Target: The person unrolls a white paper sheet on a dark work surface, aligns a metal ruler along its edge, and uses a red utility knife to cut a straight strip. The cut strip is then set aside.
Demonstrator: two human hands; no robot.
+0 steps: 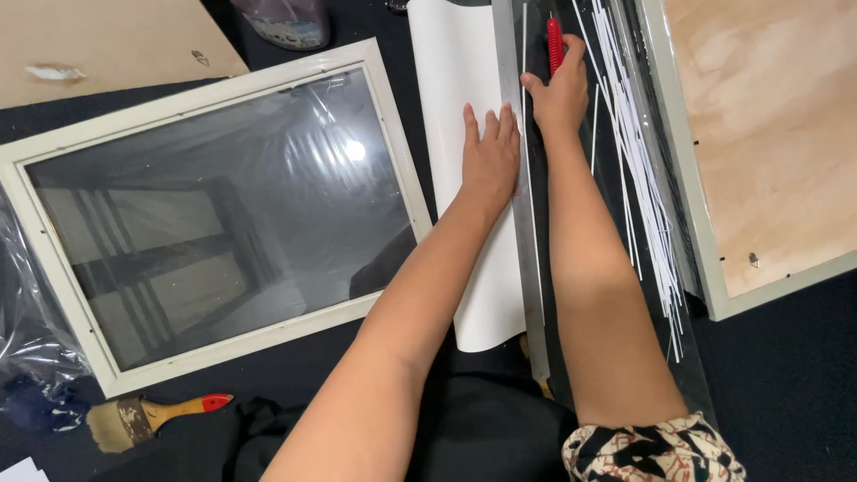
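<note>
Nearest us, our left hand [489,156] presses flat, fingers spread, on the white sheet [464,178] at the steel ruler [520,205]; our right hand [558,89] clenches the red cutter [554,43] along the ruler's right edge, paper strips [634,170] just beside.

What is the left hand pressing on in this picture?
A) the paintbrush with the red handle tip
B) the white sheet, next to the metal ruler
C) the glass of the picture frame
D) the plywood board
B: the left hand lies flat, fingers spread, on the white sheet right beside the long metal ruler, while the right hand holds a red cutter on the other side.
</note>
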